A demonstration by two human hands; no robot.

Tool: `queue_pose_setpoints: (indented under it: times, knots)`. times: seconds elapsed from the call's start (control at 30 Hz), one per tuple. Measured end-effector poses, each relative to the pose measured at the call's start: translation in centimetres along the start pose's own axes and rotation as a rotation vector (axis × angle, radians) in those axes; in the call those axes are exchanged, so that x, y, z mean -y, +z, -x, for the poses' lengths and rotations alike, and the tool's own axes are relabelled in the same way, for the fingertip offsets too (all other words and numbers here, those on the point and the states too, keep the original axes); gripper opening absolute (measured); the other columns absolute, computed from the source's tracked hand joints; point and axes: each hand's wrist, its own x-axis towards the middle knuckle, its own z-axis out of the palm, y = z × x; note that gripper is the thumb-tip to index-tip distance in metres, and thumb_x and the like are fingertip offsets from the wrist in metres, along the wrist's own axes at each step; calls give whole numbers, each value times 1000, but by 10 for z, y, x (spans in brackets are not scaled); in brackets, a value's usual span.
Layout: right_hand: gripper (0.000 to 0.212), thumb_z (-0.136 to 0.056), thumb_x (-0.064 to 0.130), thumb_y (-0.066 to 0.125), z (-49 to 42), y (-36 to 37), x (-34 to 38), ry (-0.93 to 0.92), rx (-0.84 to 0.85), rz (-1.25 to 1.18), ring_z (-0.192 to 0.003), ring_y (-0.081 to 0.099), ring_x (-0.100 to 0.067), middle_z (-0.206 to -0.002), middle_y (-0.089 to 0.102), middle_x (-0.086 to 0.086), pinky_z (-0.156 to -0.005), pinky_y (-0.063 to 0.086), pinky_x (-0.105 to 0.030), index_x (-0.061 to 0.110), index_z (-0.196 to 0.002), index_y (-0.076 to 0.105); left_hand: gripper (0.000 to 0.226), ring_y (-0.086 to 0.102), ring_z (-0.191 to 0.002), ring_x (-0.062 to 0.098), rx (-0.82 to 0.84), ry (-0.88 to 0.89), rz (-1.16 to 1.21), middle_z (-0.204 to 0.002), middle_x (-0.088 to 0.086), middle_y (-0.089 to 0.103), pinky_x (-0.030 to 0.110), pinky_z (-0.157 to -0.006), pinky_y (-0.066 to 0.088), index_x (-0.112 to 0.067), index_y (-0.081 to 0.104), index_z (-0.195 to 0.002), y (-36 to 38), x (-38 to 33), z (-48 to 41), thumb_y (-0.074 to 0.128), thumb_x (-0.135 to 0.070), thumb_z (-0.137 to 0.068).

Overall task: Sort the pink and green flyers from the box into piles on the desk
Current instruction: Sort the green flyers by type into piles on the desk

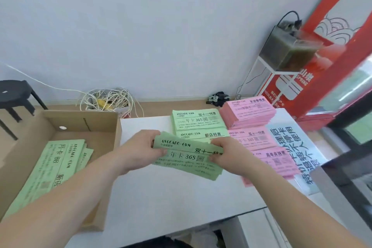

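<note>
A small stack of green flyers (pixel 187 156) hangs above the white desk (pixel 171 191). My left hand (pixel 138 149) grips its left end and my right hand (pixel 227 155) grips its right end. Behind it two green piles (pixel 197 120) lie on the desk, one in front of the other. To their right sit a thick pink pile (pixel 249 113) and two more pink piles (pixel 253 139) nearer me. The cardboard box (pixel 100 127) at the left holds more green flyers (pixel 54 163).
A blue-lettered sheet (pixel 291 147) lies at the desk's right edge under the pink piles. A tangle of white cable (pixel 106 99) sits on the floor behind the box. A black stool (pixel 14 94) stands far left, a red cabinet (pixel 326 62) at right.
</note>
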Motion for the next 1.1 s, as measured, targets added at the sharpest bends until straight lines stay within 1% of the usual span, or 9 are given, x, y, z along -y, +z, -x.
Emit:
queue_pose_setpoints:
  times: [0.13,0.33,0.4,0.53,0.7,0.83,0.93,1.03,1.1]
  knots:
    - [15,-88,18,69,5,14,-24,-31,-160,-23,-72,62,-14,-83,67,13,-64,53,-34,31,-82,65,4,58,-68,11,-86,-73,83,-84,-2,72,19,-54,41,-20,70,-91,41,13,14,72,-17,-93]
    - [26,-85,9,77,13,79,-49,-30,-280,-394,-111,58,-5,-113,65,15,-94,42,-24,31,-98,69,13,55,-75,10,-288,-205,62,-99,-8,66,21,-65,46,-32,70,-93,76,62,36,79,-27,-86]
    - [28,-87,11,76,13,91,-56,72,-303,-555,-110,61,-9,-114,67,14,-92,46,-27,31,-106,68,19,53,-72,10,-346,-214,107,-103,-9,62,21,-67,47,-33,69,-103,84,72,38,78,-26,-88]
    - [22,-94,10,69,9,99,-60,170,-320,-773,-91,66,-20,-99,72,-8,-77,49,-30,28,-105,68,13,49,-62,8,-429,-201,238,-80,-7,56,12,-53,40,-26,68,-109,100,73,33,67,-19,-98]
    - [16,-103,10,51,5,108,-48,202,-341,-749,-74,53,-17,-92,69,-5,-64,41,-30,19,-98,63,21,59,-87,11,-438,-231,291,-102,-4,63,21,-73,46,-25,53,-122,122,64,19,59,-19,-102]
    - [20,-105,12,47,1,104,-50,203,-345,-615,-71,54,-18,-83,64,-2,-60,39,-30,11,-90,60,5,67,-82,23,-474,-280,320,-97,1,68,34,-73,52,-21,55,-106,118,74,19,57,-17,-103]
    - [26,-103,10,49,-7,100,-64,204,-235,-457,-67,47,-22,-73,54,-3,-57,33,-31,10,-77,51,7,65,-75,20,-456,-280,243,-85,-2,73,35,-73,53,-20,64,-94,108,82,22,63,-16,-99]
    - [12,-101,17,55,-10,101,-72,251,-146,-324,-81,60,-26,-91,62,-2,-66,45,-32,12,-108,63,9,59,-64,6,-419,-306,52,-67,-14,67,27,-64,46,-25,68,-85,105,85,25,68,-23,-94]
    - [44,-99,22,58,-5,105,-71,209,-141,-119,-111,60,-26,-125,59,-2,-85,52,-38,17,-142,51,9,57,-65,8,-416,-329,-68,-66,-12,62,28,-62,45,-27,66,-85,109,88,27,67,-28,-94]
